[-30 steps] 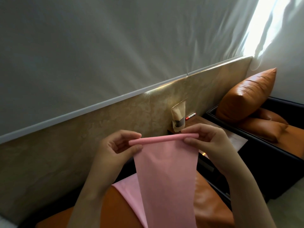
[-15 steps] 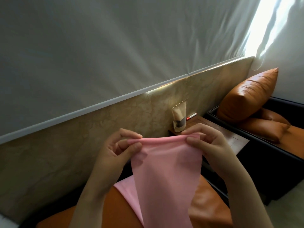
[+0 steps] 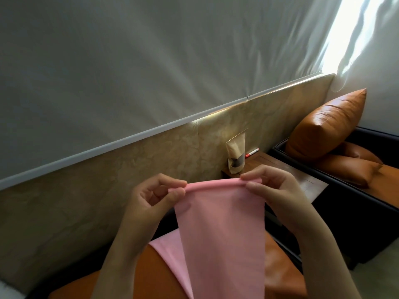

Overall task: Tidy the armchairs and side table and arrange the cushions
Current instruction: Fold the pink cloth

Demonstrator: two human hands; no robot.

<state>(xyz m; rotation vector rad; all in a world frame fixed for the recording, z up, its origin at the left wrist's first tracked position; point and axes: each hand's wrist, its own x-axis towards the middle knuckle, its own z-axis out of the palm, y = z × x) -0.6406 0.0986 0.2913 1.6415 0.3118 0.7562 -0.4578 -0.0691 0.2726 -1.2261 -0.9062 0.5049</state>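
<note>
Two hands at frame centre: left hand (image 3: pixel 151 199) and right hand (image 3: pixel 274 190) each pinch rolled top edge of pink cloth (image 3: pixel 220 234) between thumb and fingers. Cloth hangs down over orange seat (image 3: pixel 280 275) at lower frame. Judged light, soft, limp, unbreakable; best held at top corners, kept taut, else roll sags. Behind knuckles: side table (image 3: pixel 302 182), paper pouch (image 3: pixel 236 155) upright, red marker (image 3: pixel 252 153) beside it. Right edge: armchair (image 3: pixel 345 203), big cushion (image 3: pixel 328 124) leaning, small cushion (image 3: pixel 349 169) lying below. Cloth's path looks unobstructed.
</note>
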